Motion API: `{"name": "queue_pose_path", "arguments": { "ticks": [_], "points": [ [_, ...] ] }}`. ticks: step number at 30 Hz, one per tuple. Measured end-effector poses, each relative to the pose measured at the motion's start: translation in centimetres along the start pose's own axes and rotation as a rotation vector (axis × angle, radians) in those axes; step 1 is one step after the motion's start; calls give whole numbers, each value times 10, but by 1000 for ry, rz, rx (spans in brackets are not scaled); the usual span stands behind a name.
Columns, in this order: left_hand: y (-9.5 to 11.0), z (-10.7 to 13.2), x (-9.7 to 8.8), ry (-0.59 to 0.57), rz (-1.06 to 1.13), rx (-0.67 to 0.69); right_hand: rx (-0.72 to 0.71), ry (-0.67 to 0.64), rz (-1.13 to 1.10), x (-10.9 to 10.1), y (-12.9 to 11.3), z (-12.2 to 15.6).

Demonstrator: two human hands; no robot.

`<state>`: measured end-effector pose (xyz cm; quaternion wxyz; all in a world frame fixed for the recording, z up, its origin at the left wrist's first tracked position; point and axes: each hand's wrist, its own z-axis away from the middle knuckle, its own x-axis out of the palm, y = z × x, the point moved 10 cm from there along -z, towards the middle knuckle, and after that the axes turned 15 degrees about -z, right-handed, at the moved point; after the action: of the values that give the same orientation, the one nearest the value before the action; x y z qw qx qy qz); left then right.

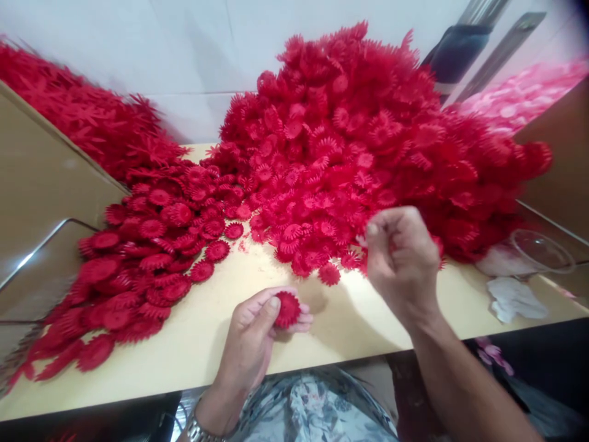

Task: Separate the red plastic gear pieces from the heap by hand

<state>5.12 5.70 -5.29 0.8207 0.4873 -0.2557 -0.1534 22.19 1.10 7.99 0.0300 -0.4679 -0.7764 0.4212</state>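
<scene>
My left hand (257, 328) is closed on a red fringed flower disc (289, 309), pinched between thumb and fingers above the table's front part. My right hand (402, 258) is raised to the right of it, at the front of a big heap of red fringed flower pieces (317, 153). Its fingers are curled together, and what they hold, if anything, cannot be made out. Left of my left hand lies a spread of thicker red flower discs (151, 245), some stacked against each other.
Flat red petal pieces (87, 116) are piled behind a board (41, 135) at the left. Pink pieces (519, 98) lie at the back right. A crumpled white tissue (515, 299) and a clear round container (543, 250) sit on the right of the pale table (184, 362).
</scene>
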Motion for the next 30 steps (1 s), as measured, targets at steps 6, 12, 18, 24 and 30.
{"name": "queue_pose_path", "arguments": {
  "ticks": [6,12,18,24,30],
  "points": [
    [-1,-1,14,-126,121,-48,-179,-144,591,3,13,-85],
    [-2,-2,3,4,-49,8,-255,-236,568,9,19,-68],
    [-8,-3,1,37,-153,-24,-355,-224,262,6,-14,-15],
    [-9,-2,3,29,-237,-31,-153,-469,-158,44,-23,39],
    [-5,-2,-8,127,-358,-25,-7,-510,-325,57,-27,54]
  ]
}}
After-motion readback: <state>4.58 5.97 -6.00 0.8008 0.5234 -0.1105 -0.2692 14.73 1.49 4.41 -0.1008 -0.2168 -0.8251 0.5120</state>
